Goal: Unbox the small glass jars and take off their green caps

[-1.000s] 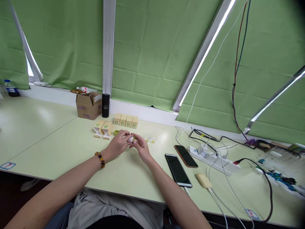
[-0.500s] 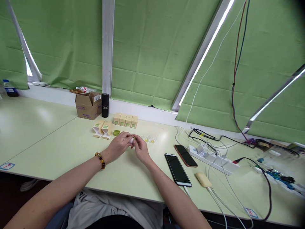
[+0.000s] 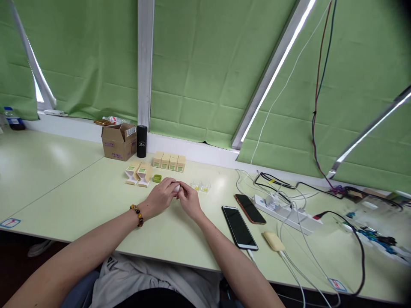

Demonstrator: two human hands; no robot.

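The left hand (image 3: 163,193) and right hand (image 3: 190,199) are pinching a small, rounded white object (image 3: 177,188) over the pale-green table (image 3: 96,201); they are no longer covering the small, rectangular green tray (image 3: 157,178), work seemingly staying on the object.

Big green blinds (image 3: 192,77) cover the top of the frame. At the far left is a bottle with a blue cap (image 3: 15,120). Left of the middle, an open brown box (image 3: 117,147) stands beside a tall black bottle (image 3: 141,143). Right of the middle lie two phones (image 3: 240,229), a long white power strip (image 3: 308,224) and a smooth cream-colored thing (image 3: 274,241). Red and blue wires (image 3: 314,113) hang at the upper right.
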